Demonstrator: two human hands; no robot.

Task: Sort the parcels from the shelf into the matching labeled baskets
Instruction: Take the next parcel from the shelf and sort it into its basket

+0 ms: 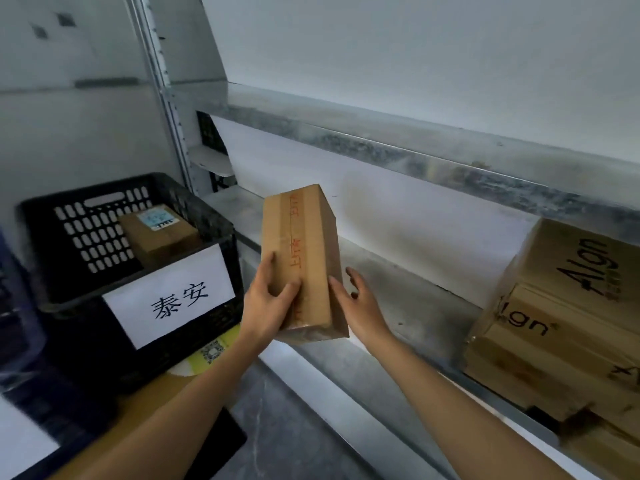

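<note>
A tall brown cardboard parcel (304,251) with red-printed tape is held upright in front of the metal shelf (408,299). My left hand (270,303) grips its lower left side, thumb across the front. My right hand (360,303) touches its right edge with straight, spread fingers. To the left stands a black plastic basket (207,216) with a white paper label (169,296) in Chinese characters. Inside it lies a small brown parcel (157,233) with a blue-and-white sticker.
Large cardboard boxes printed "Algn" (561,320) fill the right end of the shelf. A second shelf board (415,150) runs above. The basket sits on a yellowish surface (145,407). Part of another labeled basket (27,434) shows at the lower left. Grey floor lies below.
</note>
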